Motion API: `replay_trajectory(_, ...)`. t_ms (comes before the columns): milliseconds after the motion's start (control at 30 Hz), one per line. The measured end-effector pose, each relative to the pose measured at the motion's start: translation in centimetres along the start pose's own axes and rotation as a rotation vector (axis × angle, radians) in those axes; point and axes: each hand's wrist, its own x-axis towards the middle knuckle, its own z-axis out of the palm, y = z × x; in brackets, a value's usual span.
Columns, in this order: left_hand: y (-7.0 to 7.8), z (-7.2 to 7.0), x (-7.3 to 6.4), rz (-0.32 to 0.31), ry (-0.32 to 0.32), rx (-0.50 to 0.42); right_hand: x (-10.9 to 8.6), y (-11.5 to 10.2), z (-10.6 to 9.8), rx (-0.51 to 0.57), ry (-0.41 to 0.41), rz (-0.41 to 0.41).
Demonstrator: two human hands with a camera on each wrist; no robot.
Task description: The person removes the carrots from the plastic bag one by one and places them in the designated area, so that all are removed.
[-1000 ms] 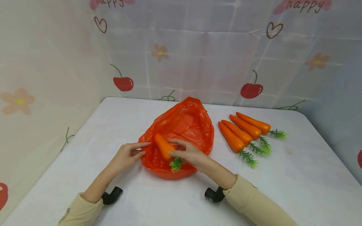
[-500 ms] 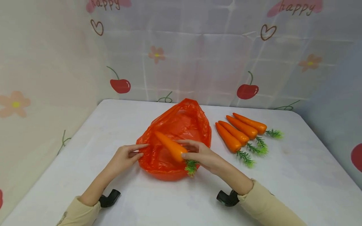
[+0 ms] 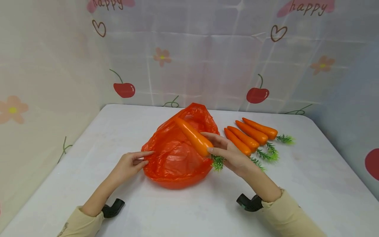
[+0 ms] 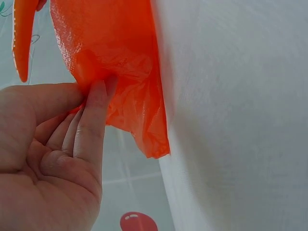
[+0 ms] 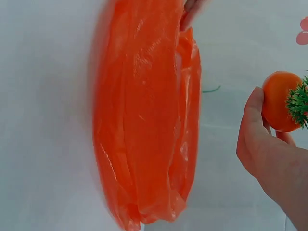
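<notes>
An orange-red plastic bag [image 3: 174,164] sits with its mouth spread wide on the white table. My left hand [image 3: 130,164] pinches the bag's left rim between thumb and fingers; the left wrist view shows the thin plastic [image 4: 120,62] bunched at the fingertips. My right hand [image 3: 232,153] grips a carrot [image 3: 192,135] by its thick end, with the green leafy top [image 3: 218,162] hanging by the palm. The carrot is raised above the bag's right side, its tip pointing up and left. In the right wrist view the carrot [image 5: 278,96] is apart from the bag.
Several more carrots [image 3: 251,133] with green tops lie side by side on the table [image 3: 311,171] to the right of the bag, partly behind my right hand. A printed curtain [image 3: 207,65] stands along the table's back edge. Black wrist pieces [image 3: 113,209] hang from both forearms.
My right hand has lifted the carrot up out of the bag and carried it to the right. The left hand stays at the bag's rim.
</notes>
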Motion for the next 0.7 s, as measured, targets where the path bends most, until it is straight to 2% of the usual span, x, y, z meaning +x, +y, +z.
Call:
replay_trajectory(133, 0.0, 0.0, 0.0, -0.010, -0.006, -0.009, -0.6, -0.9, -1.6, -0.030, 0.003, -0.031)
replay_trajectory(267, 0.1, 0.0, 0.0, -0.018, -0.006, -0.009, -1.7, -1.3, -3.8, -0.072, 0.043, -0.037)
replay_trajectory(533, 0.1, -0.1, -0.1, -0.019, -0.001, -0.004, -4.6, -1.5, -9.9, -0.232, 0.193, 0.010)
replay_trajectory(700, 0.2, -0.2, -0.2, -0.030, -0.008, -0.022, -6.7, -1.9, -14.3, -0.225, 0.201, -0.017)
